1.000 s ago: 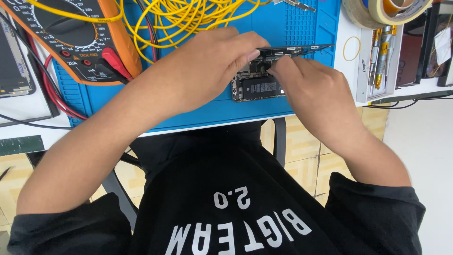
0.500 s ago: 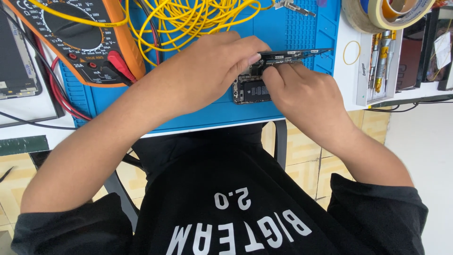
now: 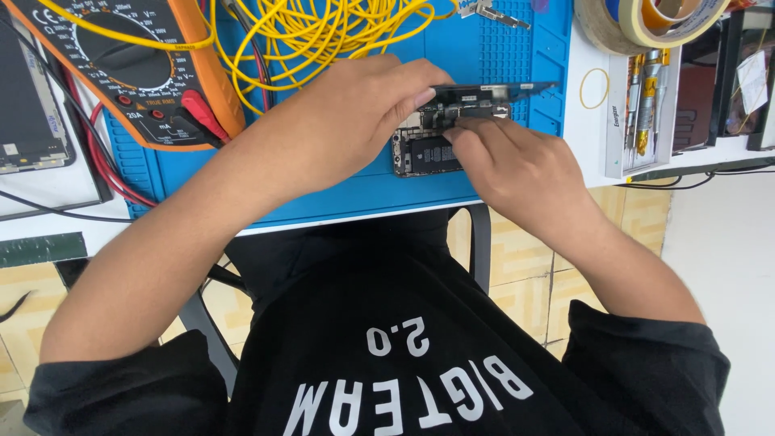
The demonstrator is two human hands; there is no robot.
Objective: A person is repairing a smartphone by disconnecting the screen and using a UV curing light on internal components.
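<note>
An opened phone body lies on a blue work mat, its insides showing. Its dark screen panel is lifted off the body and seen edge-on. My left hand reaches in from the left and pinches the panel's near end between thumb and fingers. My right hand comes from the right, its fingertips closed on the upper part of the phone body just under the panel. What the fingertips touch there is hidden.
An orange multimeter with red and black leads sits at the mat's left, beside a tangle of yellow wire. A dark device lies far left. Tape rolls, a screwdriver tray and a rubber band lie right.
My right hand's fingertips have crept a little left over the phone body. My left hand keeps its hold on the lifted panel.
</note>
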